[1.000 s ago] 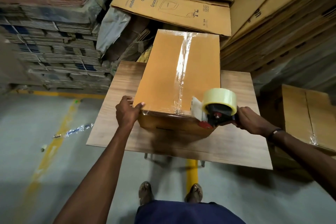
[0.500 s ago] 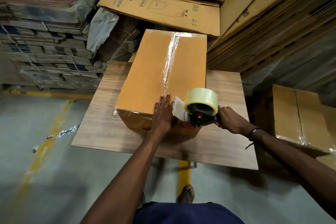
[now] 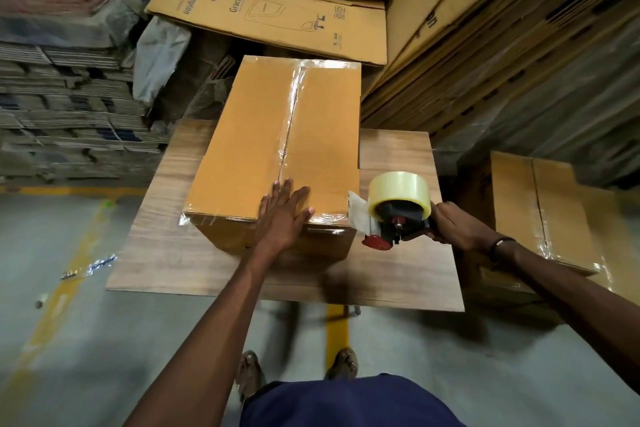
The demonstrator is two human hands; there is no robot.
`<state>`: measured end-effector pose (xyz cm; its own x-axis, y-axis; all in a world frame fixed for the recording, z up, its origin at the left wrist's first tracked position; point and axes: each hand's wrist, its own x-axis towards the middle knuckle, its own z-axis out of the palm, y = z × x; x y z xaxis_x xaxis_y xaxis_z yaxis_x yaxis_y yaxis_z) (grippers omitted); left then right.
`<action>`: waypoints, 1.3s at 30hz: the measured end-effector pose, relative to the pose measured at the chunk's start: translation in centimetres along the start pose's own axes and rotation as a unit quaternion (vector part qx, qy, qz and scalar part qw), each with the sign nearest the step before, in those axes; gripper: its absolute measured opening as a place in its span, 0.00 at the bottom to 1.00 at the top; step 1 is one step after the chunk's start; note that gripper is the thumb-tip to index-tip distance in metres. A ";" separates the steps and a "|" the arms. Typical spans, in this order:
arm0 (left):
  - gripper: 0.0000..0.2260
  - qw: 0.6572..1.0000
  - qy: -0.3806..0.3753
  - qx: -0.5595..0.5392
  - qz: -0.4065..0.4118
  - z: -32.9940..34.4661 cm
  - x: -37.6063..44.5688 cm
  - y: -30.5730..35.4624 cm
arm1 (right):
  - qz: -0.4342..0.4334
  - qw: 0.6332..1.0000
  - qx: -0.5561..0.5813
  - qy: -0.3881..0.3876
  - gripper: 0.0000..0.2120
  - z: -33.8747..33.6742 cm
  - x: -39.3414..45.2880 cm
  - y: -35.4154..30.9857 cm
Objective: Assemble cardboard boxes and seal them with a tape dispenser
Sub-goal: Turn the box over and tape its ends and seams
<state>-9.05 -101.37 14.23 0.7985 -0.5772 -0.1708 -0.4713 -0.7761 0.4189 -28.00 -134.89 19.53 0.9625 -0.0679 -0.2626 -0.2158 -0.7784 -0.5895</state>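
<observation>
My left hand (image 3: 282, 215) has slid from the near-left corner to the middle of the cardboard box (image 3: 277, 149) on the table (image 3: 166, 246), fingers spread flat, pressing the near-edge tape down. My right hand (image 3: 457, 225), wrapped tight round the handle, has carried the tape dispenser (image 3: 394, 210) just off the box's near-right corner. I judge this edge strip laid and ready to cut.
</observation>
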 end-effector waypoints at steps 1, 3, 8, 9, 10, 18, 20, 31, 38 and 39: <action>0.26 1.000 -0.004 -0.001 0.000 -0.1 0.0 0.0 | 0.009 1.000 -0.001 0.000 0.19 0.0 0.1 0.1; 0.26 1.000 -0.008 0.001 -0.001 -0.2 0.0 0.0 | 0.015 1.000 -0.013 -0.005 0.13 -0.1 0.2 -0.1; 0.27 1.000 -0.013 -0.014 -0.003 -0.4 0.0 0.1 | 0.034 0.999 -0.006 0.000 0.12 -0.4 -0.3 0.7; 0.26 1.000 -0.013 -0.019 -0.003 -0.4 0.0 0.1 | 0.045 0.999 -0.011 -0.001 0.11 -0.4 -0.5 1.3; 0.26 1.000 -0.013 -0.021 -0.005 -0.3 0.0 0.1 | 0.053 0.998 -0.018 -0.004 0.10 -0.4 -0.6 1.9; 0.13 0.990 0.098 -0.098 -0.021 -0.3 0.2 5.2 | 0.097 0.993 -0.059 0.001 0.41 -0.4 -0.3 0.1; 0.17 0.986 0.031 -0.159 -0.048 -0.2 0.7 7.8 | 0.103 0.992 -0.077 -0.001 0.42 -0.8 -0.2 -0.3; 0.56 0.960 -0.079 -0.252 -0.094 -0.8 1.3 13.0 | 0.100 0.973 -0.206 0.000 0.31 -1.8 1.3 -2.8; 0.45 0.954 -0.077 -0.264 -0.118 -0.6 1.2 14.2 | 0.103 0.966 -0.236 -0.019 0.31 -2.0 2.9 -2.5; 0.44 0.954 -0.080 -0.262 -0.124 -0.6 1.3 14.5 | 0.105 0.965 -0.238 -0.023 0.31 -2.0 3.1 -2.3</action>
<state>-14.62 -113.17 20.60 0.7740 -0.4558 -0.4395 0.0111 -0.6842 0.7292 -24.21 -134.54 21.62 0.8954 -0.2356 -0.3779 -0.2945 -0.9498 -0.1057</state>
